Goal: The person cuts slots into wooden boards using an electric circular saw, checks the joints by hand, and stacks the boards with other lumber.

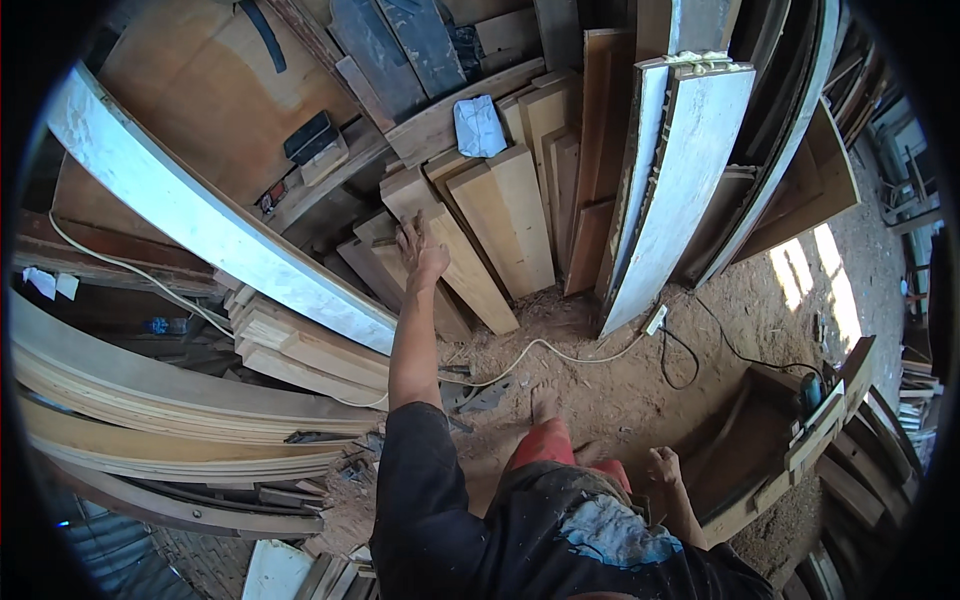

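My left hand is stretched forward, its spread fingers touching the upper part of a pale wooden plank that leans in a row. Beside this plank, to the right, stand wider light boards; to its left lean darker, greyish boards. Low at my right side hangs my right hand, its fingers curled in and nothing visible in them. It is nearest to a long wooden box-like frame on the ground.
Tall white-faced panels lean right of the boards. A long white-faced plank slants across the left. Stacked curved timber lies below it. A pale cord crosses the sawdust-covered floor to a power strip.
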Demonstrator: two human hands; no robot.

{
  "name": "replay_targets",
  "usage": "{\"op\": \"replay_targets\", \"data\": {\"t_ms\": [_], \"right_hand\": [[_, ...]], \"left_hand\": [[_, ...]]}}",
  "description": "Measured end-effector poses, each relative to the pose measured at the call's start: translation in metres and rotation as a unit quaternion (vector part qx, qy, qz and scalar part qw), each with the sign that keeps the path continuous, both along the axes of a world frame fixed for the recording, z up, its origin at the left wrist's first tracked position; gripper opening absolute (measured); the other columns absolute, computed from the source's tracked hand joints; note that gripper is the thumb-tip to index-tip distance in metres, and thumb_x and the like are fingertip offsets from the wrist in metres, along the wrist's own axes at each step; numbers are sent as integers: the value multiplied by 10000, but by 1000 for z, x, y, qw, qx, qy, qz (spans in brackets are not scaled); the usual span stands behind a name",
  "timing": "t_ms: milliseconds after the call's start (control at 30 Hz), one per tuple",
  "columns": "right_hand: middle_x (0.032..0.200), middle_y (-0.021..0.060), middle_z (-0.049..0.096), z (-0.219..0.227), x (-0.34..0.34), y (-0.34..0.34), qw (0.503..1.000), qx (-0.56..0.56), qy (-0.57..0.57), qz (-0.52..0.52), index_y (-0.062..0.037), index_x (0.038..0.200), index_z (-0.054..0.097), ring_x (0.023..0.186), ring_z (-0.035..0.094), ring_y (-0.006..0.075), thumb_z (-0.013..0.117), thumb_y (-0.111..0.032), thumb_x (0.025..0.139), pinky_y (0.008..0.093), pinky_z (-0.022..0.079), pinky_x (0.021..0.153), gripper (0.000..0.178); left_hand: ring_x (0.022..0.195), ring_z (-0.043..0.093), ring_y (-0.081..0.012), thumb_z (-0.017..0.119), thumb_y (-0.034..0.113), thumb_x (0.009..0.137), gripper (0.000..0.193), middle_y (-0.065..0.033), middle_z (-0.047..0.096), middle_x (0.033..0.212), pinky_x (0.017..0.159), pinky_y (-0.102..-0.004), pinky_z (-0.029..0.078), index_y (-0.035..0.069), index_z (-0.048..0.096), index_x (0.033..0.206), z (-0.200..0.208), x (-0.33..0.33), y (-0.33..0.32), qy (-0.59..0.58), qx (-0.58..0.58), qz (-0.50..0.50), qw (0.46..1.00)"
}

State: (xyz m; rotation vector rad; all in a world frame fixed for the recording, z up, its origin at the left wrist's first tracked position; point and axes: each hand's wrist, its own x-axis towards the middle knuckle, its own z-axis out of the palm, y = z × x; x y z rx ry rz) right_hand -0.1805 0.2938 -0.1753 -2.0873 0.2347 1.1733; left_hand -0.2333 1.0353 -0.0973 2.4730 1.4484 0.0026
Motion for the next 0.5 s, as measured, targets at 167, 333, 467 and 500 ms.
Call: {"op": "replay_targets", "data": {"t_ms": [167,333,467,500], "right_hand": [[652,18,542,-15,2,-2,1000,-18,2,26,-48,930,593,508,518,126,629,-258,1001,296,400,434,225],[630,9,531,-32,19,41,996,-15,0,91,-55,886,589,485,501,119,622,-226,976,293,384,422,196],[644,1,533,-57,36,26,994,25,-22,103,-58,876,596,511,517,110,616,-225,958,293,398,434,187],[651,-2,534,-58,37,25,991,34,-32,126,-59,877,600,523,523,108,618,-234,956,291,404,442,192]], "left_hand": [[1545,48,-489,775,284,831,1030,-313,-1,1671,1258,-549,118,176,147,1640,-14,1,-8,-33,18,-17,999],[1531,25,-535,780,406,824,1074,-368,3,1647,1234,-599,94,133,135,1640,-71,-65,-38,-190,26,177,965],[1536,42,-516,761,387,847,1052,-352,47,1653,1242,-586,99,72,132,1629,-90,-74,-79,-115,-100,171,973],[1536,42,-516,761,387,847,1052,-352,47,1653,1242,-586,99,72,132,1629,-89,-76,-74,-115,-100,173,973]]}}
